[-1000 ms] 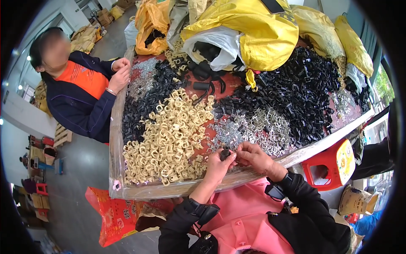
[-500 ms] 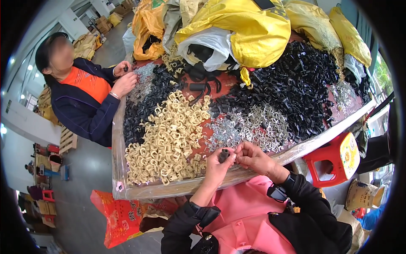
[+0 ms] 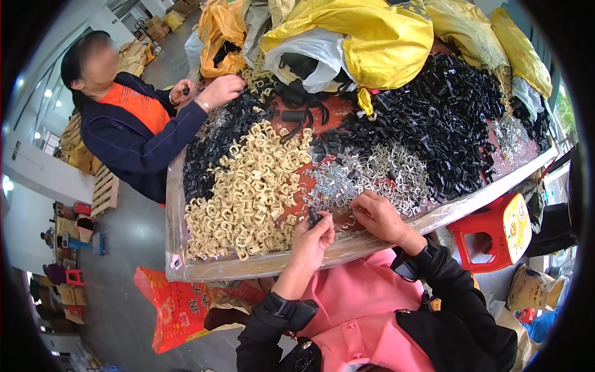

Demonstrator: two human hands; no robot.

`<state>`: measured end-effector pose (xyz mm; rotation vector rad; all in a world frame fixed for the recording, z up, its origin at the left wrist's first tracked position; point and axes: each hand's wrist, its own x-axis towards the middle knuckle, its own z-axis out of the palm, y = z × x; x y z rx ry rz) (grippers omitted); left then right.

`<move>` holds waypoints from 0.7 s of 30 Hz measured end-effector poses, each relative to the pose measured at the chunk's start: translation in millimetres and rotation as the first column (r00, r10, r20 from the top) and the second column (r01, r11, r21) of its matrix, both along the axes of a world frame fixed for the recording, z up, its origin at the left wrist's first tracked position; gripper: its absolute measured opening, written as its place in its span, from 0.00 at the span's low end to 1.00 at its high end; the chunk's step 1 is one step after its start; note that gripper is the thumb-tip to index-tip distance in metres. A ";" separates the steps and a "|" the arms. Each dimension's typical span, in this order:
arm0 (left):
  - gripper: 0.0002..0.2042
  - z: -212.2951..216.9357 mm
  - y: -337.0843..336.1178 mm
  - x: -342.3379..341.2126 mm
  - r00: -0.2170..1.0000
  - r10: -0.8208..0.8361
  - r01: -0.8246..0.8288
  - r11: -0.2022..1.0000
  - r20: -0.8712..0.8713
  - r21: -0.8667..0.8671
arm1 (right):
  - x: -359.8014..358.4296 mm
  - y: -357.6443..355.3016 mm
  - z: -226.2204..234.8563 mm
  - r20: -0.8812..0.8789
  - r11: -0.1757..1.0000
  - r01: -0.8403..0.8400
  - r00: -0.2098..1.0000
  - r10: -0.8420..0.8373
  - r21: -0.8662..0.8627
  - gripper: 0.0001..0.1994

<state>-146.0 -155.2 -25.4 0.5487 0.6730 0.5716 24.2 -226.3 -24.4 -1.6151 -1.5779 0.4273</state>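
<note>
Black tubular piece point(image 3: 313, 216) in our left hand point(image 3: 312, 240): taking the whole view as a clock, we have it at five o'clock, above the table's near edge. Largest before us is the reddish worktable point(image 3: 248, 268), its rim pale and glossy, as if wrapped in film. At one o'clock slumps a creased yellow woven sack point(image 3: 387, 49), a crumpled white liner showing at its mouth. At two o'clock spreads a heap of glossy black plastic parts point(image 3: 427, 124); at nine, a mound of matte cream U-shaped clips point(image 3: 248, 192); at three, a scatter of shiny curved metal hooks point(image 3: 400, 177).

Our left hand is closed, thumb against fingers, gripping the piece so its dark, rounded end juts up past the fingertips. Our right hand point(image 3: 379, 217), at four o'clock, is half curled, fingers bent toward the thumb beside the hooks and apart from the left; whether it pinches anything we cannot tell.
</note>
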 end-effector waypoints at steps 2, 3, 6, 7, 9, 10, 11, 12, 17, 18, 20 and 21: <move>0.08 1.3 1.5 -11.1 0.997 -0.043 0.041 0.999 0.056 0.027 | 2.1 -2.5 -3.6 0.014 1.000 -0.021 1.000 0.021 -0.007 0.05; 0.09 1.4 2.6 -15.0 0.994 -0.069 0.066 0.997 0.085 0.039 | 5.2 -4.4 -5.6 0.060 0.999 -0.039 0.997 0.040 -0.018 0.05; 0.12 2.4 4.6 -30.2 0.981 -0.083 0.089 0.996 0.175 -0.030 | 9.6 -4.5 -7.8 0.151 0.996 -0.079 0.985 0.085 -0.047 0.05; 0.14 1.8 4.5 -35.0 0.972 -0.086 0.102 0.993 0.220 -0.059 | 10.2 -3.3 -5.8 0.168 0.992 -0.100 0.980 0.111 -0.071 0.05; 0.14 0.6 3.6 -46.7 0.974 -0.070 0.085 0.994 0.217 -0.062 | 8.2 1.0 1.4 0.204 0.983 -0.146 0.965 0.166 -0.110 0.06; 0.15 -0.2 2.8 -52.3 0.975 -0.058 0.073 0.995 0.214 -0.063 | 5.1 4.1 5.5 0.204 0.982 -0.152 0.964 0.173 -0.112 0.06; 0.16 -1.0 1.8 -57.3 0.977 -0.047 0.062 0.996 0.210 -0.064 | -0.1 8.4 10.0 0.220 0.975 -0.183 0.953 0.207 -0.123 0.06; 0.16 -1.7 0.8 -61.7 0.977 -0.040 0.055 0.996 0.211 -0.065 | -6.5 13.8 14.5 0.235 0.968 -0.214 0.942 0.241 -0.135 0.05; 0.15 -8.1 -7.1 -74.9 0.993 0.013 -0.013 1.000 0.121 0.002 | -30.9 40.0 0.0 0.353 0.953 -0.278 0.885 0.303 -0.119 0.04; 0.14 -9.5 -8.7 -78.0 0.992 0.033 -0.033 0.999 0.121 -0.001 | -35.3 44.0 -3.0 0.356 0.951 -0.285 0.882 0.310 -0.121 0.04; 0.14 -10.5 -8.5 -83.8 0.990 0.057 -0.057 0.998 0.126 -0.006 | -42.9 50.8 -7.9 0.421 0.962 -0.236 0.865 0.272 -0.136 0.04; 0.13 -9.9 -8.0 -86.4 0.990 0.052 -0.051 0.999 0.130 -0.014 | -45.7 53.3 -9.6 0.454 0.967 -0.210 0.854 0.253 -0.142 0.05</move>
